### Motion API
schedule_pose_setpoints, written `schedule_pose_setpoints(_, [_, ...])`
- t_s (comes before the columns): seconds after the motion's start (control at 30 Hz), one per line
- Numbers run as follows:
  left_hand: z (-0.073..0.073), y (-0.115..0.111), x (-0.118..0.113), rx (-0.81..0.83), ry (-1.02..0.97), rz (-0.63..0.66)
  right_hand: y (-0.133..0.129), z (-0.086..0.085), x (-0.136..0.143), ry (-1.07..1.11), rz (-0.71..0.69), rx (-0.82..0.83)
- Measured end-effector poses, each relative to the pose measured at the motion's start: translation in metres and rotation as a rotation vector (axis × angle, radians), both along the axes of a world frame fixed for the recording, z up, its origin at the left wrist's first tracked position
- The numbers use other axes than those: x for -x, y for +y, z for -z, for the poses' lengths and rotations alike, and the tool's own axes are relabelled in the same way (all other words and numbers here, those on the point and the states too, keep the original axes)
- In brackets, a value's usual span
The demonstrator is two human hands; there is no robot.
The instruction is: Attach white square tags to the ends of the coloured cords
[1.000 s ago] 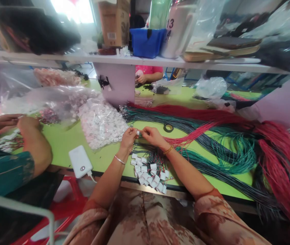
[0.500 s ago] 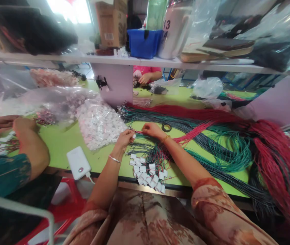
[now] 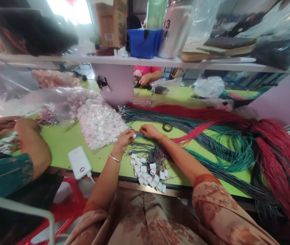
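My left hand (image 3: 125,137) is closed on a small white connector (image 3: 134,135), which shows at its fingertips. Just to the right, my right hand (image 3: 148,130) is pinched over the ends of red wires (image 3: 185,139); exactly which wire it grips is too small to make out. Below both hands lies a pile of white connectors (image 3: 145,173) with thin wires attached, near the table's front edge. Loose dark wire ends fan out beside my left hand. A clear bag of white connectors (image 3: 101,122) rests left of my hands.
Long bundles of green wires (image 3: 234,146) and black wires cover the right side. A roll of black tape (image 3: 167,127) lies behind my right wrist. A white power bank (image 3: 80,162) sits at left, near a co-worker's arm (image 3: 36,143). A loaded shelf (image 3: 78,60) spans above.
My right hand has shifted slightly left, closer to my left hand. My left hand stays nearly in place, still with the white connector.
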State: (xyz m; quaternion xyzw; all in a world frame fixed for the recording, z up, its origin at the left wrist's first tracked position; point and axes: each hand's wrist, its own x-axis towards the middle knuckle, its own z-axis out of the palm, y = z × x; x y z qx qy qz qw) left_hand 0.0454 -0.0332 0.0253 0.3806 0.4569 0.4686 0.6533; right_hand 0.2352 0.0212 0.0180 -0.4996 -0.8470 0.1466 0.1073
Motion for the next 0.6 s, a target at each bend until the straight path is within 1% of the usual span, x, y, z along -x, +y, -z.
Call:
schedule_pose_setpoints(0.07, [-0.001,-0.001,0.001,0.003,-0.002,-0.009,0.000,0.000,0.001,-0.020,0.017,-0.015])
schedule_pose_setpoints(0.2, [-0.002,-0.002,0.000,0.008,-0.004,-0.024,-0.003,-0.008,-0.010,-0.081,0.175,-0.117])
schedule_pose_setpoints(0.27, [-0.001,-0.002,-0.002,-0.001,-0.030,-0.037,-0.004,-0.016,-0.014,-0.008,0.212,-0.124])
schedule_pose_setpoints(0.33, [-0.001,-0.003,-0.005,-0.021,-0.071,-0.055,-0.005,-0.027,-0.013,0.165,0.167,-0.100])
schedule_pose_setpoints(0.4, [-0.002,-0.005,-0.008,-0.042,-0.115,-0.064,-0.007,-0.039,-0.006,0.358,0.076,-0.066])
schedule_pose_setpoints(0.47, [-0.003,-0.008,-0.011,-0.055,-0.160,-0.068,-0.013,-0.049,0.003,0.503,0.006,-0.032])
schedule_pose_setpoints(0.53, [-0.004,-0.010,-0.015,-0.053,-0.206,-0.073,-0.021,-0.056,0.010,0.590,-0.016,0.004])
schedule_pose_setpoints(0.6, [-0.004,-0.011,-0.018,-0.031,-0.250,-0.080,-0.030,-0.057,0.013,0.635,-0.017,0.050])
